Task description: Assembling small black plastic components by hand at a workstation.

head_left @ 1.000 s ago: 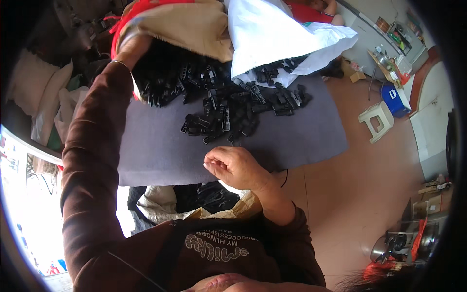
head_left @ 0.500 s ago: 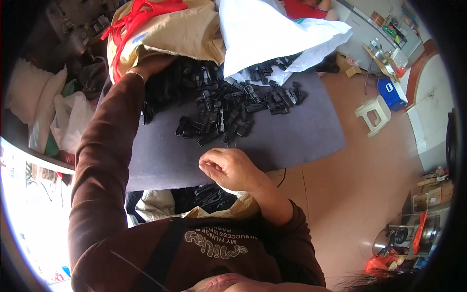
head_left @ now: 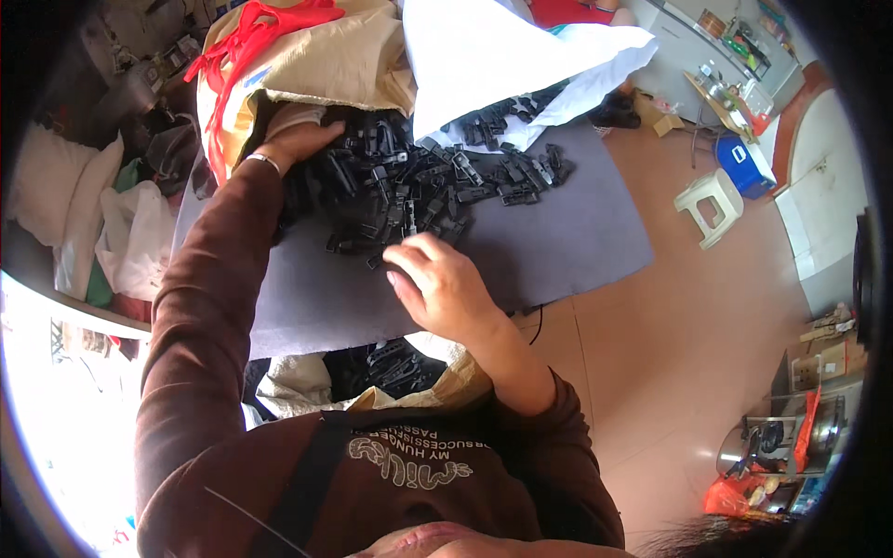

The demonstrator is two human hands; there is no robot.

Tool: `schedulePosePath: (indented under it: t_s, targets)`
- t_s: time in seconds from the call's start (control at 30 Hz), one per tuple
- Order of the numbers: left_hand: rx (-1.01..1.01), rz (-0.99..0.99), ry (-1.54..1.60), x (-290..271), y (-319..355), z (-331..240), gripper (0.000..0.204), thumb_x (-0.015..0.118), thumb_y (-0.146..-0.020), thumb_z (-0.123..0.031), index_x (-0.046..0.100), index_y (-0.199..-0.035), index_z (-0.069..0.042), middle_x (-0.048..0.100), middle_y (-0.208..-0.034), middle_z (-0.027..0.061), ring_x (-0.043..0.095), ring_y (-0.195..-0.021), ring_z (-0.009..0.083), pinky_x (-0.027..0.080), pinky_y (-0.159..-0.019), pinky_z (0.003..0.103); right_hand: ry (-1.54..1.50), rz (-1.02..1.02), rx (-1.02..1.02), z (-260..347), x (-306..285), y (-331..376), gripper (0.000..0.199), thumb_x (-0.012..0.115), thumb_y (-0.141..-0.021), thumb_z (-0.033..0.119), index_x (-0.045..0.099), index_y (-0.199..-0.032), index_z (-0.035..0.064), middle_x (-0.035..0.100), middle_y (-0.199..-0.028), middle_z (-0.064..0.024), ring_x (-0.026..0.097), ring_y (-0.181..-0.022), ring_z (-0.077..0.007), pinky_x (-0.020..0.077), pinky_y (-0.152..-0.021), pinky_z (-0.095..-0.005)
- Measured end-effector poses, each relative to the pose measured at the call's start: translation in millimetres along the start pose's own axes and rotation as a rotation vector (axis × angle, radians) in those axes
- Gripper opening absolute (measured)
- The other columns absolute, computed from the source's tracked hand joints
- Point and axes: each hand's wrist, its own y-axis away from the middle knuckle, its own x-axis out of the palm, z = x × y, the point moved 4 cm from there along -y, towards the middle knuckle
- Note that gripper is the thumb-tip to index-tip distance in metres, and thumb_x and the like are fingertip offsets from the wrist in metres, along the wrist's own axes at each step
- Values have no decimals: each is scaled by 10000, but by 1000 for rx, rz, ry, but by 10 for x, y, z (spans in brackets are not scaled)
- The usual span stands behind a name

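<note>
Pieces of black plastic (head_left: 414,177) lie in a messy heap on the gray tabletop (head_left: 577,232), by the mouths of 2 bags, a tan sack (head_left: 339,65) and a white bag (head_left: 484,60). The left hand (head_left: 299,141) is at the mouth of the tan sack, next to the heap. Its fingers are mostly hidden, so I cannot tell how wide they are or what they hold. The right hand (head_left: 448,296) is by the near edge of the heap, fingers bent and a little open, with nothing seen in them. More black bits (head_left: 395,367) sit in a sack (head_left: 456,379) below
</note>
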Motion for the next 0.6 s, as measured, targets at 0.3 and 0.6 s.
schedulePosePath:
  t_s: [0.3, 0.6]
  targets:
    - [167, -73, 274, -201, 472, -375, 533, 603, -831, -368, 538, -1240, -33, 616, -1058, 258, 568, -1010, 425, 442, -884, 466, 358, 48, 101, -102, 22, 1, 248, 661, -817, 161, 611, -1029, 45, 562, -989, -119, 580, -897, -282, 485, -804, -381]
    - [183, -48, 269, -209, 642, -460, 377, 637, -837, -267, 614, -1146, -52, 645, -988, 220, 605, -944, 395, 481, -835, 425, 277, 30, 146, -115, -133, 12, 229, 676, -815, 164, 613, -1007, 57, 548, -916, -110, 613, -750, -292, 517, -663, -371]
